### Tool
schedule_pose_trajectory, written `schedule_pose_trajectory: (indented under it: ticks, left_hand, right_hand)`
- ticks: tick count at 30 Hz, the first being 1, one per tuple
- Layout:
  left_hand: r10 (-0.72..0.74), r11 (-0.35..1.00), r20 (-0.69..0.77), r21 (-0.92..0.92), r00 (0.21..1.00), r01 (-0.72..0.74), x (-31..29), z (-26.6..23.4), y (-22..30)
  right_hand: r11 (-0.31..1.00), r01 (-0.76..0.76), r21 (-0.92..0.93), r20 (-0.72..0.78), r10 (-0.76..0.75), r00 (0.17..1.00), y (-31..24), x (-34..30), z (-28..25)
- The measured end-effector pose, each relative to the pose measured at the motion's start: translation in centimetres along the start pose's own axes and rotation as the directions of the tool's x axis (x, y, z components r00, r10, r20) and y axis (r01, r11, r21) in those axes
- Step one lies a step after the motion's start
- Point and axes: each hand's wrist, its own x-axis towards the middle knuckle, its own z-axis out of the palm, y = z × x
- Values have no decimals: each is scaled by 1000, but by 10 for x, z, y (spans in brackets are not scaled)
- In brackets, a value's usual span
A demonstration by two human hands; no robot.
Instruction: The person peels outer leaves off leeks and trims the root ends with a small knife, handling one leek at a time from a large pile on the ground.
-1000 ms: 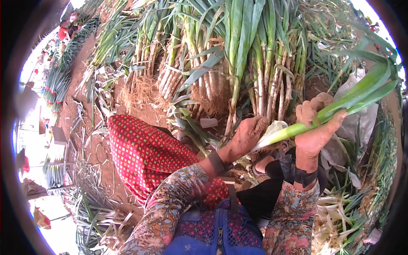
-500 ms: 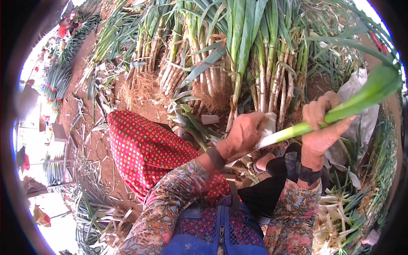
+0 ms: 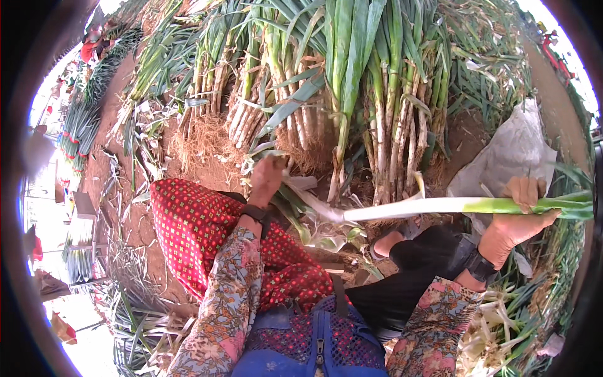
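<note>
A long green onion (image 3: pixel 414 207) lies level across the front of me, its white shank bare and smooth. My right hand (image 3: pixel 518 210) is wrapped round its green part at the right. From the white end a pale strip of outer skin (image 3: pixel 317 204) stretches up and left to my left hand (image 3: pixel 268 179), whose fingers are closed on it. A small curl of skin (image 3: pixel 419 183) sticks up from the middle of the shank. Below the shank, a red patterned cloth (image 3: pixel 207 235) covers my left knee.
Unpeeled green onions with roots (image 3: pixel 396 119) stand bunched ahead. A white plastic sack (image 3: pixel 496 160) lies beyond my right hand. Peeled-off scraps (image 3: pixel 330 235) litter the brown soil, and white-stalked onions or trimmings (image 3: pixel 496 323) lie at lower right. Tied bundles (image 3: pixel 78 135) line the far left.
My left hand has pulled away to the left and up, drawing the skin strip off the white end. My right hand moved right and down, and the onion turned from slanted to level.
</note>
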Motion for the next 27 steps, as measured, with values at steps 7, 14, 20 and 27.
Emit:
schedule_pose_trajectory:
  ticks: [7,14,20,27]
  left_hand:
    - [652,632,432,-764,623,-131,-49,-43,193]
    - [568,812,240,-320,787,-488,-70,38,129]
    - [54,967,379,213,924,-144,-46,17,8]
    - [545,744,454,-650,705,-156,-49,-49,131]
  right_hand:
    - [954,-188,232,175,149,973,28,7,14]
    - [932,-254,258,243,192,951,32,6,34]
    - [998,-51,22,167,47,985,35,5,10]
    - [976,-67,-208,-589,-70,805,45,16,20]
